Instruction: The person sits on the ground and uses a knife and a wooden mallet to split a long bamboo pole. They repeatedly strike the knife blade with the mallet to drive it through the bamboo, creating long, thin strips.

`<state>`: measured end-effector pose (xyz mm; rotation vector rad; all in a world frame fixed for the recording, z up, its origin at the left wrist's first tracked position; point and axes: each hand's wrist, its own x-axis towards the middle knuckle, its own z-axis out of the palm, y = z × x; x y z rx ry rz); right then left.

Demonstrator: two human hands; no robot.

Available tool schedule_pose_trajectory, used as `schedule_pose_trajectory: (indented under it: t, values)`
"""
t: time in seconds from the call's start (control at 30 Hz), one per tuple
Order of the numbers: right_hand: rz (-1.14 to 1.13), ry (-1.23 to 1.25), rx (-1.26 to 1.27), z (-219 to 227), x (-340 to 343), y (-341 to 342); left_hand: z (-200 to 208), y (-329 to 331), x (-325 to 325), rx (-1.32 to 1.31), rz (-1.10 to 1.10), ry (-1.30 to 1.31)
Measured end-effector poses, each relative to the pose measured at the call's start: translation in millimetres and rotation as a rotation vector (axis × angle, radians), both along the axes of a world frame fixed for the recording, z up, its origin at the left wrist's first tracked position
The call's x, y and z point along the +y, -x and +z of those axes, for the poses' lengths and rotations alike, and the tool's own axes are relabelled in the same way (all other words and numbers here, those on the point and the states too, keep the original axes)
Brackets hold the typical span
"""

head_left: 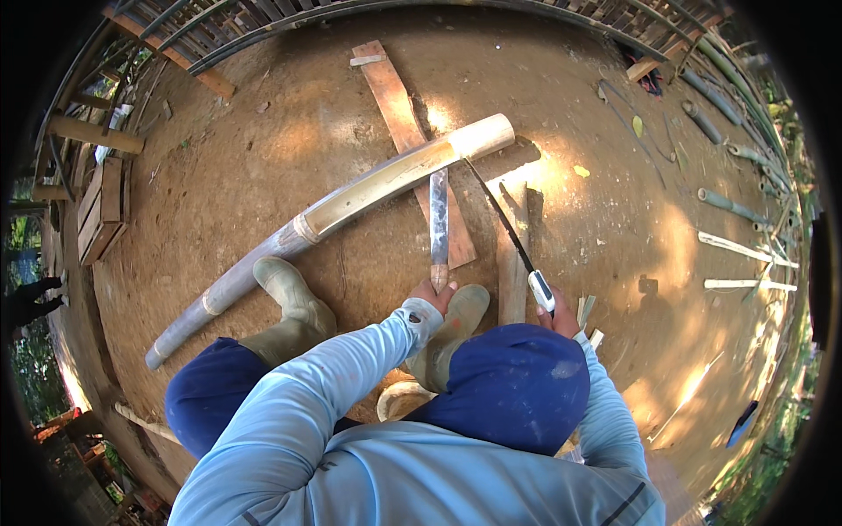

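Observation:
A long bamboo pole lies slantwise across the ground, over a reddish plank. Part of its upper side is cut open, showing the pale hollow inside. My left hand is closed around the handle of a machete, whose blade points away from me and ends at the pole's near side. In my right hand is the white and black handle of a handsaw. Its narrow dark blade, seen nearly edge-on, reaches up to the pole near the end of the opening. Whether it touches cannot be told.
My boots stand on the near side of the pole. Another board lies under the saw. A wooden crate is at the left; several bamboo lengths lie at the right. A slatted bamboo structure runs along the far side.

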<state>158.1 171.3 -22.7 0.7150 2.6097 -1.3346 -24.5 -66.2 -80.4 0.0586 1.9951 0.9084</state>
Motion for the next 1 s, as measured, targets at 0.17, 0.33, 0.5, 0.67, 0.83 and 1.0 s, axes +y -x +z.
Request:
schedule_pose_trajectory:
  t: [0.17, 0.33, 0.5, 0.67, 0.83, 1.0]
  values:
    - [0.043, -0.013, 0.018, -4.4, 0.5, 12.7, -2.7, 6.3, -1.7, -0.010, 0.039, -0.027]
    - [0.097, -0.123, 0.151, -6.8, 1.2, 27.3, 2.9, 10.1, 0.7, -0.008, 0.037, -0.054]
    - [0.057, -0.164, 0.032, 1.7, 4.6, 48.1, -0.2, 10.2, 0.2, 0.051, -0.012, -0.029]
    - [0.005, -0.245, -0.114, 12.0, -6.4, 56.0, -17.3, 7.5, -10.4, 0.201, -0.084, -0.018]
    - [-0.030, -0.241, -0.174, 32.5, -21.8, 105.2, -16.9, 5.9, -6.0, 0.222, -0.112, 0.048]
    - [0.048, -0.291, -0.183, 40.7, -18.5, 101.4, -10.6, 10.6, -9.5, 0.222, -0.098, 0.078]
